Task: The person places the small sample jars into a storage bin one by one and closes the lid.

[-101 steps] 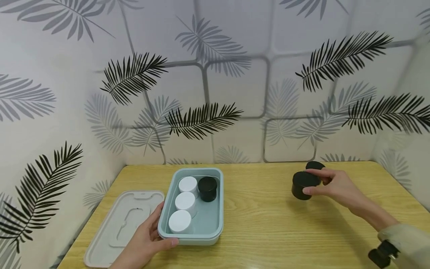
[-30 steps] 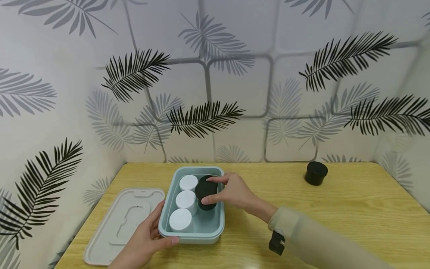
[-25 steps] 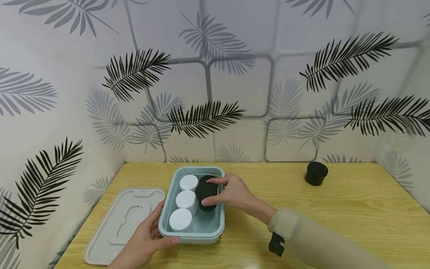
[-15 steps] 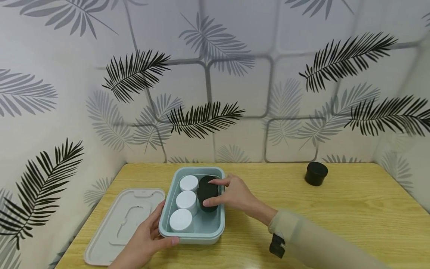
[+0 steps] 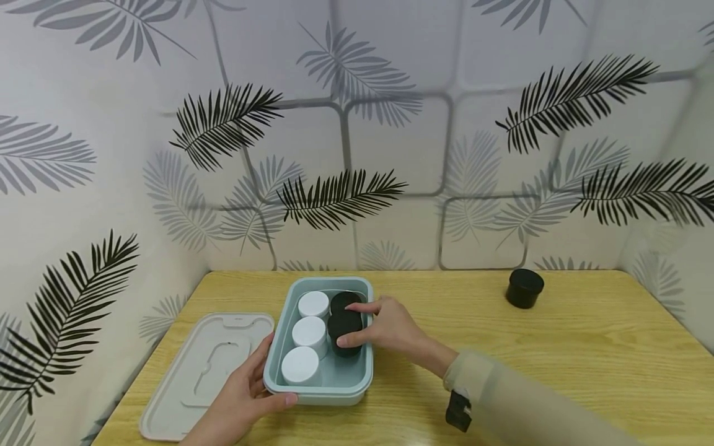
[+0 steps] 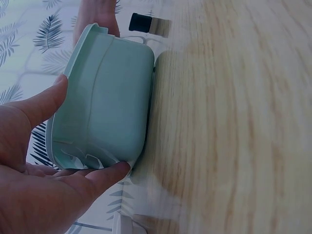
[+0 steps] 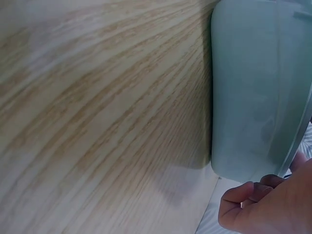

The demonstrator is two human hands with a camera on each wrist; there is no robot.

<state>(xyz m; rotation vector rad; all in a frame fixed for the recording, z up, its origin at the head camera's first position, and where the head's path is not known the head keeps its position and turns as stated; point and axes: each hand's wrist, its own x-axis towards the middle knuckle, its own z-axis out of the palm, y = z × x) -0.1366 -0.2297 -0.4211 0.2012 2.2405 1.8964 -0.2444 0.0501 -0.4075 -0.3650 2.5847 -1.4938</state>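
Right hand [image 5: 393, 327]: thumb and forefinger pinch a round black jar [image 5: 343, 326], upright, flat top up, inside the pale-blue box [image 5: 338, 373]. Left hand [image 5: 241, 393]: thumb and fingers grip the box's near-left corner; box long axis runs front to back.

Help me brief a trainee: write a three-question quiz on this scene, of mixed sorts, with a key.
1. Count: how many white containers stand in the light blue box?
2. True or false: the pale grey lid covers the light blue box.
3. Fill in the color: the right hand pinches a ___ container inside the light blue box.

Key:
1. Three.
2. False; it lies on the table, to the left of the box in the head view.
3. Black.
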